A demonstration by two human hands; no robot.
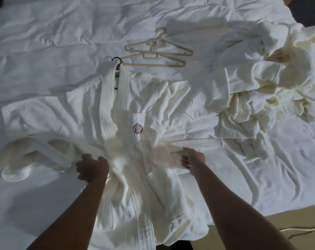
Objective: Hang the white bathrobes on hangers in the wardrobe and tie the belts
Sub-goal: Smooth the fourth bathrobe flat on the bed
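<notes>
From my head view I see a white bathrobe [127, 112] spread front-up on the bed [44, 42], its lower hem spilling over the near edge and cut off at the bottom of the frame. A dark hanger [117, 63] sits inside the collar; only its hook and a short stretch of its neck show, the rest is buried under the lapels. A round brown logo [138, 128] marks the chest pocket.

My left hand [92, 166] is curled into the fabric at the robe's waist, beside the belt [50, 152] that loops out to the left; the fingers are turned under and I cannot tell whether they hold the belt itself or only the robe. My right hand [192, 157] pinches the other stretch of belt, which runs off to the right across the waist; its far end blends into the white cloth and I lose it there.

Beyond the collar lie two beige hangers [158, 51], overlapping, well apart from my hands. At the upper right a heap of more bathrobes [261, 91] is crumpled together; I cannot count them, and the heap runs out of the frame's right edge. A strip of floor [288, 226] shows at the lower right, with a thin pale cord lying on it.
</notes>
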